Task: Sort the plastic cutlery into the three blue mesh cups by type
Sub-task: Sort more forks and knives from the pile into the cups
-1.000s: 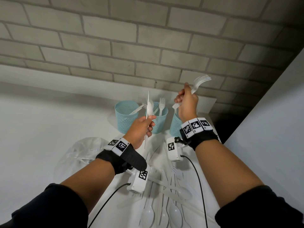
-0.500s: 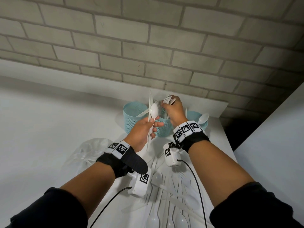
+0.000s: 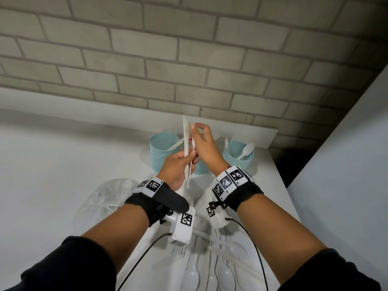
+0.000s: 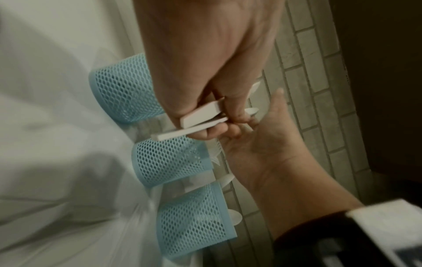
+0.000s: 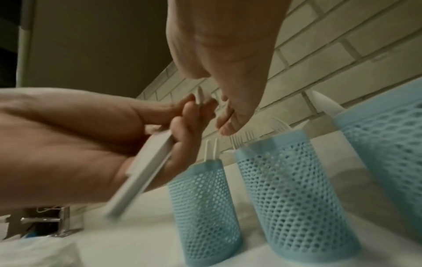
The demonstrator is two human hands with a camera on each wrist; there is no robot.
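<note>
Left hand (image 3: 178, 166) grips two upright white plastic utensils (image 3: 185, 141); right hand (image 3: 206, 150) pinches one's tip, apparently separating it for the blue mesh cups (image 3: 159, 161).

- Your left hand (image 3: 178, 166) is held up, fingers curled round two white cutlery pieces (image 3: 185, 139) that stand upright.
- Your right hand (image 3: 206, 148) is just beside it, fingertips at their tops; whether they pinch is unclear.
- Both your forearms angle inward.

Two white utensils (image 3: 185, 143) upright before three blue mesh cups (image 3: 160, 156)
</note>
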